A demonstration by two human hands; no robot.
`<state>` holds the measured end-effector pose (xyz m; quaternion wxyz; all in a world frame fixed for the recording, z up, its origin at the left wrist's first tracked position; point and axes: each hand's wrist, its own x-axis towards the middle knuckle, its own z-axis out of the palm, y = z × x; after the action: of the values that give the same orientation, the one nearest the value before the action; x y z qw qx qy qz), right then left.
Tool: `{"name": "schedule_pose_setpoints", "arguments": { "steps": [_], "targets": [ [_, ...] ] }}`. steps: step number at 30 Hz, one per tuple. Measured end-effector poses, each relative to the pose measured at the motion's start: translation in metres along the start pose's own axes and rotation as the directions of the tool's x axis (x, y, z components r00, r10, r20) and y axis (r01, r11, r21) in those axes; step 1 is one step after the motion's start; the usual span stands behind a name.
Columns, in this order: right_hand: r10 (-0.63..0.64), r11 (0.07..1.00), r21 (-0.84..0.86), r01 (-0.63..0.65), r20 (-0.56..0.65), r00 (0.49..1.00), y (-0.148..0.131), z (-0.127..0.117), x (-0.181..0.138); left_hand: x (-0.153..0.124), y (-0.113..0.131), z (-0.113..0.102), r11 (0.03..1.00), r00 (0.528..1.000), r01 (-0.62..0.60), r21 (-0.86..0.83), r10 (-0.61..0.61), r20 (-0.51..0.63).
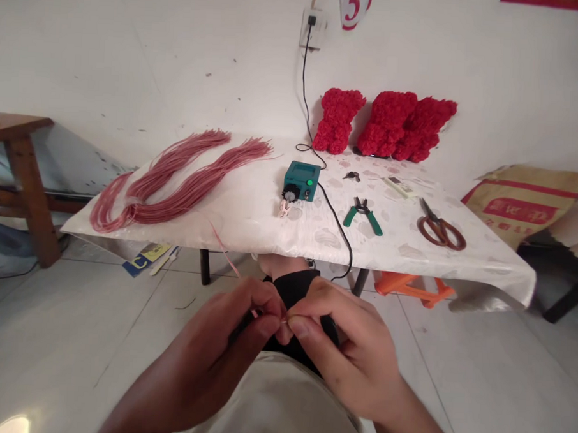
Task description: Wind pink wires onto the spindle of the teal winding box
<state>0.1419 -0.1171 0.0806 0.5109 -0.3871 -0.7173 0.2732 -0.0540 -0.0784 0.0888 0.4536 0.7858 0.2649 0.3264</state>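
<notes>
Closely pinched, both grips are nearly shut: the left hand (220, 347) and right hand (347, 353) hold a thin pink wire (283, 320) between fingertips, above black fabric (295, 290).

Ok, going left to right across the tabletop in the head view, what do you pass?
Bundled pinkish-red wire strands → teal digital control box with a black knob → green-handled wire strippers → brown-handled scissors
</notes>
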Motion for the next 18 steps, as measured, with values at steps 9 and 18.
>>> {"name": "schedule_pose_setpoints", "arguments": {
  "steps": [9, 18],
  "targets": [
    [-0.047, 0.998, -0.058, 0.037, -0.166, 0.985, 0.001, -0.012, -0.007, -0.006, -0.013, 0.011, 0.998, 0.990, -0.022, -0.051, 0.015, -0.142],
    [-0.168, 0.936, -0.310, 0.165, 0.018, 0.986, -0.013, -0.010, 0.003, -0.004, -0.012, 0.012, 0.997, 0.990, -0.049, -0.064, 0.040, -0.133]
  ]
}}
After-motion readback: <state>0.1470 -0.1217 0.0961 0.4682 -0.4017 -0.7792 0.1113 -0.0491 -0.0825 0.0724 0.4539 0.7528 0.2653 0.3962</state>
